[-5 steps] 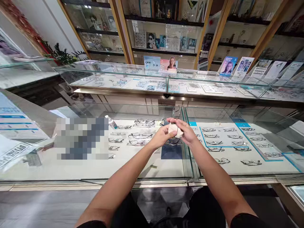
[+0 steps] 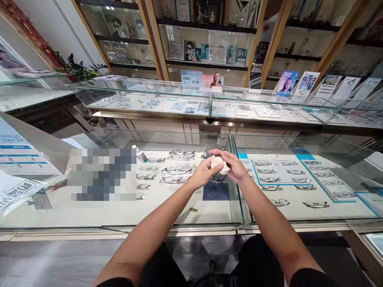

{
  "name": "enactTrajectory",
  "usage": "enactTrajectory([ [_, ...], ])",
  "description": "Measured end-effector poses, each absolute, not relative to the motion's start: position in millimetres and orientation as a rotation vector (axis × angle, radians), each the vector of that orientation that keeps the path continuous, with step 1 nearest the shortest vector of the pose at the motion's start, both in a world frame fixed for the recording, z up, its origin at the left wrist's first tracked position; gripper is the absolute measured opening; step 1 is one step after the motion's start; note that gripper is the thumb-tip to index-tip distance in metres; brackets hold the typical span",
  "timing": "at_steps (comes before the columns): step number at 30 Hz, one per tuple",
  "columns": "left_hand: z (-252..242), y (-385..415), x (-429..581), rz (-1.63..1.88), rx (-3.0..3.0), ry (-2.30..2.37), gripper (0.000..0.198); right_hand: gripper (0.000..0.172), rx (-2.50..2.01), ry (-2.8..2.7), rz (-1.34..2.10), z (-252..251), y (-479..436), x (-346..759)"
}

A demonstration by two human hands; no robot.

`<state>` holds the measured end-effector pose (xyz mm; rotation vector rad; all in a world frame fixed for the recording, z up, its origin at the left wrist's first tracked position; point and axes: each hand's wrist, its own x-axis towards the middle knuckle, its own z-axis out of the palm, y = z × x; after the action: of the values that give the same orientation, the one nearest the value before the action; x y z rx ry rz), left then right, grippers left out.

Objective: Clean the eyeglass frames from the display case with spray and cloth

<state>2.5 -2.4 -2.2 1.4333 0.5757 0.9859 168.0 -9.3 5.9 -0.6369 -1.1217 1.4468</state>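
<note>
Both my hands meet above the glass display counter, bunched round a crumpled off-white cloth (image 2: 216, 161). My left hand (image 2: 202, 172) is closed on the cloth's left side, its thumb laid across the front. On the other side my right hand (image 2: 237, 168) grips it with curled fingers. A thin dark curved piece (image 2: 221, 140) rises just beyond my fingers; it looks like part of a spectacle frame, but whether it is held in the cloth is hidden. Behind and below my hands are a dark blue square mat (image 2: 216, 192) and a pair of glasses (image 2: 218, 179).
Rows of glasses (image 2: 176, 170) lie in the left case and more glasses (image 2: 271, 179) in the right. A small white bottle (image 2: 140, 154) stands tilted at left. A paper sign (image 2: 20, 151) occupies the near left. Beyond runs a second glass counter (image 2: 167, 92).
The cloth has shifted slightly between my fingers, with a corner now folded up at its left. Both hands stay in nearly the same place.
</note>
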Motion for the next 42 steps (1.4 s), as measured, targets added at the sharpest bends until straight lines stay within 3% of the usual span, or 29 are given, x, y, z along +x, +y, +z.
enactTrajectory([
  [9,-8.4,-2.2,0.3,0.996,1.457,0.520,0.083,0.039,-0.676,-1.100,1.438,4.2,-9.1,170.1],
  [22,-8.3,-1.0,2.7,0.970,1.386,0.558,0.077,0.049,-0.721,-1.096,1.419,2.1,-7.4,170.5],
  [36,-5.2,1.6,2.7,1.048,1.400,0.556,0.063,0.040,-0.743,-1.304,1.238,5.8,-11.1,170.3],
  [42,-3.2,7.2,-2.4,0.973,1.476,0.627,0.068,0.036,-0.699,-1.334,1.260,6.0,-11.7,171.4],
])
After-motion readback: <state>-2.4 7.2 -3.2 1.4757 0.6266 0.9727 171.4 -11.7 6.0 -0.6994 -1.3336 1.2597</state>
